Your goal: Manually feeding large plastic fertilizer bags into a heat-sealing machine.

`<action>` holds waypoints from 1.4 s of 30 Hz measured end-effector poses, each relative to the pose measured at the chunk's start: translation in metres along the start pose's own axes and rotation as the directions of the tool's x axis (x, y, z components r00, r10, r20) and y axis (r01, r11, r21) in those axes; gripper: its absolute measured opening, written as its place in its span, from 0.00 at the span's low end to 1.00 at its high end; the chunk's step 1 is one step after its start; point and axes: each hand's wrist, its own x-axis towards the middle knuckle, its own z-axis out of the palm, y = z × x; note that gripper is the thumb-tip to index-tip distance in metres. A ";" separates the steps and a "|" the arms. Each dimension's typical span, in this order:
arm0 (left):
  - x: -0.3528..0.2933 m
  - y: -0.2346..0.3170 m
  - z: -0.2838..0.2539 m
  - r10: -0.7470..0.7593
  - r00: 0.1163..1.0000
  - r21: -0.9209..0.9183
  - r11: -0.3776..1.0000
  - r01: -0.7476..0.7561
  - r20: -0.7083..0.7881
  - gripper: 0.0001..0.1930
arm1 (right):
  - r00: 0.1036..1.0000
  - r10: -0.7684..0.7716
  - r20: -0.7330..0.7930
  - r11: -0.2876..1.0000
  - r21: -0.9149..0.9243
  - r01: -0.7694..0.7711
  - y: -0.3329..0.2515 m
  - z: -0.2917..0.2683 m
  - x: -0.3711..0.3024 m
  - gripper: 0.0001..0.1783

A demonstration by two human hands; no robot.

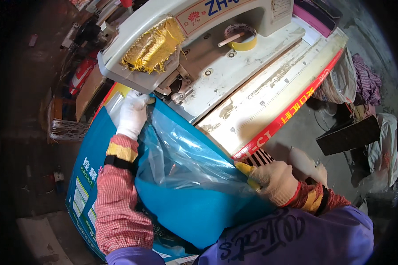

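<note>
A blue printed sack point(185, 210) lies across my front, with a clear plastic liner point(172, 152) bunched in its wide mouth. My left hand point(133, 114), in a white glove, is closed on the sack's edge close under the head of a white sewing machine point(139, 28). At the opposite corner of the mouth, my right hand point(274, 181), in a glove with yellow fingertips, pinches the rim beside the table edge. Between both hands the rim is stretched fairly straight along the machine bed point(203, 95). What lies inside the sack is hidden.
Yellow woven cloth point(154, 46) covers part of the machine head. A tape roll point(247, 43) with a white stick point(231, 39) rests on the bed. The worktable point(269, 104) has a red printed edge. Plastic bags point(340, 81) and a dark box point(348, 134) are at the right.
</note>
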 end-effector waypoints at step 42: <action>0.059 0.255 -0.153 0.306 0.793 0.206 0.859 -0.469 0.527 0.06 | 0.827 -0.559 0.058 0.776 0.386 0.498 -0.028 -0.120 0.148 0.18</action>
